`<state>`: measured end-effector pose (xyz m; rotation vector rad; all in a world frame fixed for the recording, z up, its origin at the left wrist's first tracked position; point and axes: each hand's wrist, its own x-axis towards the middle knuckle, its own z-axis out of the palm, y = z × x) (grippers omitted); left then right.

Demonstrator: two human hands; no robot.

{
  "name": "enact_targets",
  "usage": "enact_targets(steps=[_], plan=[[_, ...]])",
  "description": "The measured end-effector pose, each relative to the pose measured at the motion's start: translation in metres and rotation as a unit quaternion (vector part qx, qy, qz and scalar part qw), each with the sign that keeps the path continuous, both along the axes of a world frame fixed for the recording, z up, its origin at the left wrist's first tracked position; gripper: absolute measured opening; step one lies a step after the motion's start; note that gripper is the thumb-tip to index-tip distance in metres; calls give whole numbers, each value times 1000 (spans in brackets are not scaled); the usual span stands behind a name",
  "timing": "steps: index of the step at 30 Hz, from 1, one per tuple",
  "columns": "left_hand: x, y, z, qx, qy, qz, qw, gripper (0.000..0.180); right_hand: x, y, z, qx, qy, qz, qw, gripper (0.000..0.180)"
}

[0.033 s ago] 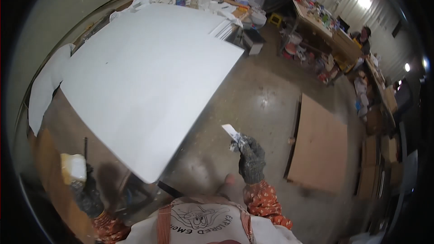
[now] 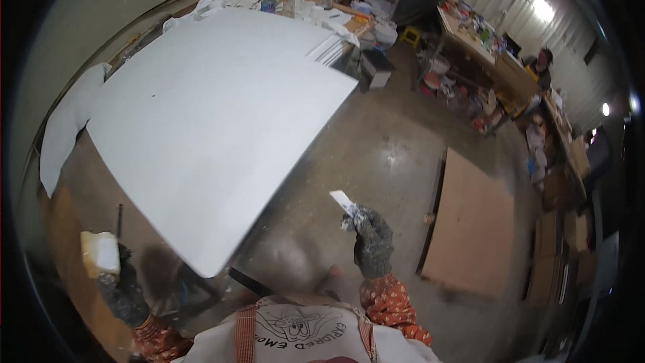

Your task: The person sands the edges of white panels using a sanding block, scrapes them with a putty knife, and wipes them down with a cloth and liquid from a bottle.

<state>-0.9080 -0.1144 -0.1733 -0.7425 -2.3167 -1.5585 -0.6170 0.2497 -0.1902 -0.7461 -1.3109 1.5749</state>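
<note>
In the head view, the large white panel spreads out ahead of the person, one rounded corner pointing back toward the apron. Left of that corner, the left hand, in a dark, smeared glove, grasps a whitish block with a yellow-brown side, apart from the panel. A thin dark rod rises just beside the block; whether the fingers also hold it, I cannot tell. Right of the panel's long right edge, the right hand, gloved too and whitened at the fingertips, pinches a small white flat blade, its free end directed toward the panel without touching it. Farther right of the panel, a brown board lies low. Bottles stand beyond the panel's far edge, and a yellow stool sits past its far right corner.
</note>
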Motion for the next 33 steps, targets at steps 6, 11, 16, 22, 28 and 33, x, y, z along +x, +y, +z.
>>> enact_targets(steps=[6, 11, 16, 22, 28, 33], plan=[[72, 141, 39, 456, -261, -299, 796, 57, 70, 118, 29, 113, -128, -13, 985, 24], [104, 258, 82, 349, -198, -235, 885, 58, 79, 219, 40, 270, -201, 34, 941, 35], [86, 368, 111, 349, -197, -114, 909, 45, 47, 322, 27, 473, -252, 13, 844, 41], [38, 454, 119, -57, 211, 153, 964, 24, -41, 464, 25, 306, -104, 80, 943, 28], [6, 503, 125, -201, 52, 272, 940, 36, -141, 600, 72, 227, -56, 171, 957, 22], [52, 502, 115, 212, -101, 366, 901, 46, -294, 710, 97, 633, -148, 45, 758, 25]])
